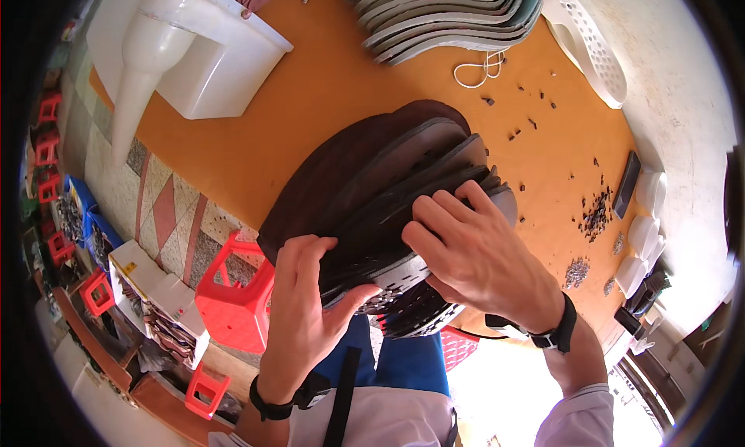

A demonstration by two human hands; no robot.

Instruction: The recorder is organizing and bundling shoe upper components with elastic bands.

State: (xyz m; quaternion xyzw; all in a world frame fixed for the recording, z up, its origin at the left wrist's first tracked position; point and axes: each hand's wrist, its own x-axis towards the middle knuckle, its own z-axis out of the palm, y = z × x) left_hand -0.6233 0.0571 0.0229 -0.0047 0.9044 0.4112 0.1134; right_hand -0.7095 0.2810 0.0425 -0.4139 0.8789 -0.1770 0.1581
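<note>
Above my lap, at the near edge of the orange tabletop, is a fanned stack of thin, dark brown-black curved sheets. Rows of small slots run along the lower edges of some. My left hand grips the stack's near left side, thumb below and fingers over the top. On the right, my right hand has its fingers curled onto the upper edges of several sheets; its thumb is mostly hidden beneath. What exactly the sheets are for, I cannot tell.
Grey curved layers are piled at the far side, near a white perforated piece. Small dark bits lie scattered at right, beside white containers. A white bin stands far left; a red stool is by my left arm.
</note>
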